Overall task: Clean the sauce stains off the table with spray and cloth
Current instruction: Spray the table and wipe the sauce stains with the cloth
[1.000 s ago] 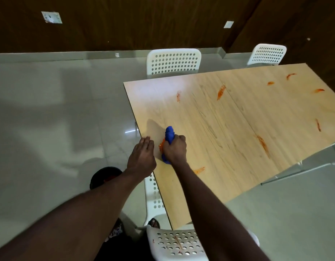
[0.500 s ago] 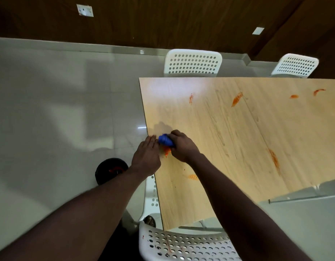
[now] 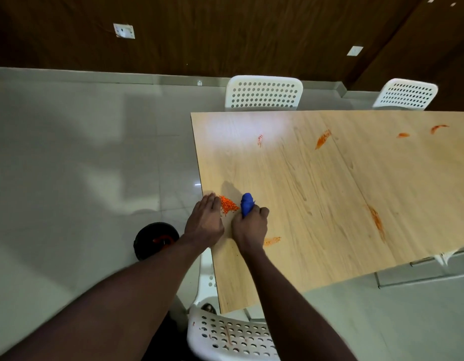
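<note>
A light wooden table [image 3: 330,194] carries several orange sauce smears, such as one [image 3: 322,138] near the far edge and a long one [image 3: 376,221] at the right. My right hand [image 3: 250,225] is closed around a bunched blue cloth [image 3: 246,203] pressed on the table near its left edge. A patch of orange sauce droplets [image 3: 228,204] lies between my hands. My left hand [image 3: 204,221] rests flat at the table's left edge, fingers together, holding nothing. A smaller smear [image 3: 272,241] sits just right of my right wrist. No spray bottle is in view.
White perforated chairs stand at the far side [image 3: 263,93], the far right [image 3: 405,95] and right below me [image 3: 230,334]. A round black object [image 3: 155,239] lies on the grey tiled floor left of the table. A dark wood wall runs behind.
My right hand has pulled the blue cloth rightward off the spot by my left hand, uncovering a patch of orange droplets. The view has shifted; the left hand stays at the table edge.
</note>
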